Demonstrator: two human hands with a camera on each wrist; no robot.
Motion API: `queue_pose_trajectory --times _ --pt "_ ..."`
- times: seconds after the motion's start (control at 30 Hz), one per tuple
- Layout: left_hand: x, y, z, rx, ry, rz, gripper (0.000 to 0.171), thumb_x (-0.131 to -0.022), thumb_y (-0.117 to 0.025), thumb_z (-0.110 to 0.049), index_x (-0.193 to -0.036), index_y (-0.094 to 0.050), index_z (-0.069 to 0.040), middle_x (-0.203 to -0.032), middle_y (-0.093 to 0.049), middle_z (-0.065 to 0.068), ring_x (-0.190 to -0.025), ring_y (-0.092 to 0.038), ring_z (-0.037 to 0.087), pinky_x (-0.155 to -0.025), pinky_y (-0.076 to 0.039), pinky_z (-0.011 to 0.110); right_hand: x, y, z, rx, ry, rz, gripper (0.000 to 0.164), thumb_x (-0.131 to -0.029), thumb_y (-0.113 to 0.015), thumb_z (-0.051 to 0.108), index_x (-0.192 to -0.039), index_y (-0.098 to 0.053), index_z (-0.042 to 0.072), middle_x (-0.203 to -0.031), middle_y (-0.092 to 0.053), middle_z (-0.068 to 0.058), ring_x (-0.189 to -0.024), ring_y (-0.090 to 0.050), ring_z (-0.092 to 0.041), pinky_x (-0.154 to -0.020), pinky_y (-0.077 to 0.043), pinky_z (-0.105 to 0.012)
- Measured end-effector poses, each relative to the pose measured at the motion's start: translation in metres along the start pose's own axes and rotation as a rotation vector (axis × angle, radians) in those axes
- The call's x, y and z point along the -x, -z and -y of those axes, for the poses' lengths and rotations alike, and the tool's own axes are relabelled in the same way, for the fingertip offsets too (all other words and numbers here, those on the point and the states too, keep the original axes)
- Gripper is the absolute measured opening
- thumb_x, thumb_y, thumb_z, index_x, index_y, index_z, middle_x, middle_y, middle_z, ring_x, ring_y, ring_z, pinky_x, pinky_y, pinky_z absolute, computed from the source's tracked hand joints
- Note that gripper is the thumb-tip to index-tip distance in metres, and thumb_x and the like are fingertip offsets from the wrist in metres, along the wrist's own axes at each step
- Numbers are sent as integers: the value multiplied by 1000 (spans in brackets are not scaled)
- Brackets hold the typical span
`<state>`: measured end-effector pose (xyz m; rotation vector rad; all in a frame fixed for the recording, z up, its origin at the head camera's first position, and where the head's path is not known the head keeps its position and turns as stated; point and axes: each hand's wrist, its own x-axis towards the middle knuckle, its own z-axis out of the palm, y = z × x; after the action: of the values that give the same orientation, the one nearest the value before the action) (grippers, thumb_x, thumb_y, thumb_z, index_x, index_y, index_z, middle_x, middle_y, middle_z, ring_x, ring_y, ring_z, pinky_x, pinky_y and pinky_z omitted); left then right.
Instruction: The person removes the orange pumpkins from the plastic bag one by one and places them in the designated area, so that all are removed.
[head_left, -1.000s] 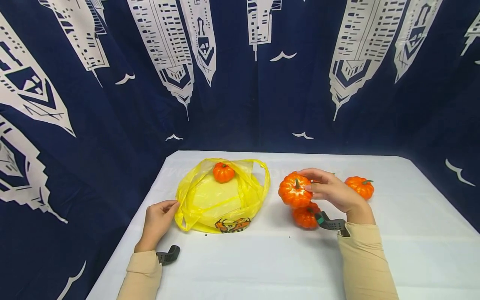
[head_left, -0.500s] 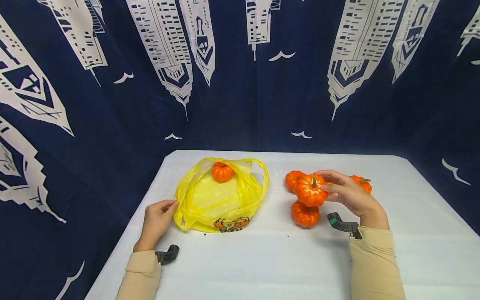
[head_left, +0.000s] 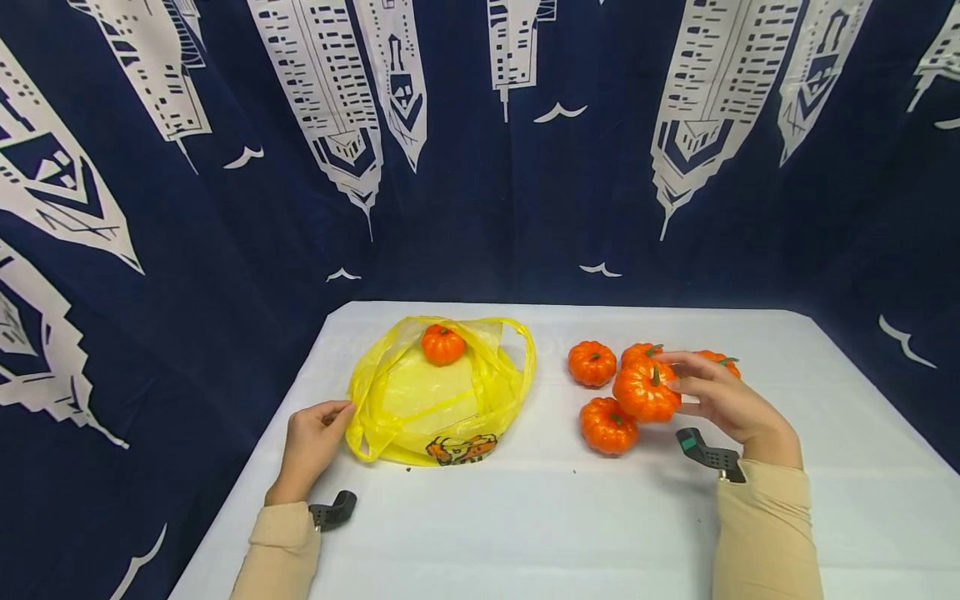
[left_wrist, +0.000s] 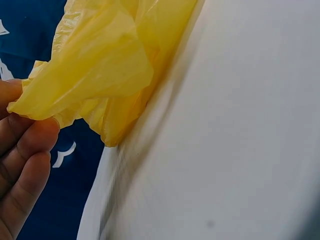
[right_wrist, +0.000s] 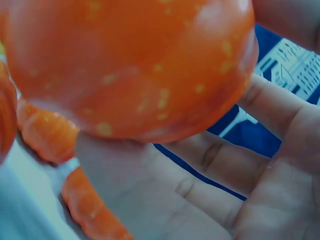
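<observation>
My left hand (head_left: pixel 313 442) pinches the left rim of a yellow plastic bag (head_left: pixel 405 442), which lies with its mouth spread. In the left wrist view the bag's edge (left_wrist: pixel 90 75) runs between thumb and fingers. One small orange pumpkin (head_left: pixel 443 345) is inside the bag, at its far side. My right hand (head_left: pixel 738 408) grips another pumpkin (head_left: pixel 647 392) by its right side, stem upward. In the right wrist view that pumpkin (right_wrist: pixel 135 65) fills the top, with fingers curled around and under it.
Near the held pumpkin sit a front pumpkin (head_left: pixel 607 427), a back-left pumpkin (head_left: pixel 591 363) and a partly hidden pumpkin (head_left: pixel 639 352). Farther right, one more pumpkin (head_left: pixel 723 362) shows behind my right hand. A white-covered table (head_left: pixel 510 533) bears everything, with a dark blue printed curtain (head_left: pixel 480 225) behind.
My right hand has moved right and a little nearer with its pumpkin, away from the bag, uncovering the back-left pumpkin. My left hand has kept its hold on the bag.
</observation>
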<state>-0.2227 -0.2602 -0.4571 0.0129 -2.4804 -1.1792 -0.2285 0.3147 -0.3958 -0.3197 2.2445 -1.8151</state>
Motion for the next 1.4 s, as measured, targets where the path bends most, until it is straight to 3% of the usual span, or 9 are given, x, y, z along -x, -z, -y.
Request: queue_pose_trajectory --times 0.17,0.4,0.77,1.13,1.4 --pt "1 1 -1 0 -10 -6 16 -93 -71 -11 -98 -78 2 -82 -76 14 -65 -61 7 -59 -49 17 6 11 -11 -45 23 33 35 -102 -48 9 -128 -57 31 -125 -54 20 -107 -60 -5 -86 -56 -31" --pt "0 0 0 -7 -14 -15 15 -92 -72 -11 -97 -78 2 -80 -75 13 -63 -59 6 -58 -49 17 14 20 -22 -68 -42 16 36 -102 -48 10 -129 -58 32 -126 -49 22 -106 -59 -6 -86 -55 -34" --pt "-1 -1 2 0 -25 -13 15 -92 -72 -11 -98 -78 1 -83 -76 14 -64 -60 4 -59 -49 16 21 30 -37 -109 -83 43 39 -103 -46 8 -122 -62 37 -120 -57 26 -104 -59 -5 -85 -54 -36" --pt "0 -1 3 2 -4 -10 16 -93 -71 -12 -99 -78 1 -84 -76 15 -64 -60 4 -58 -48 16 20 31 -46 -65 -177 64 35 -102 -48 13 -121 -61 40 -116 -61 26 -106 -59 -5 -91 -49 -36" --pt "1 -3 6 -1 -30 -15 15 -92 -71 -11 -98 -78 1 -83 -76 15 -63 -59 2 -57 -48 16 17 31 -54 -25 -244 45 29 -102 -50 17 -122 -60 36 -113 -63 24 -104 -63 -11 -92 -50 -34"
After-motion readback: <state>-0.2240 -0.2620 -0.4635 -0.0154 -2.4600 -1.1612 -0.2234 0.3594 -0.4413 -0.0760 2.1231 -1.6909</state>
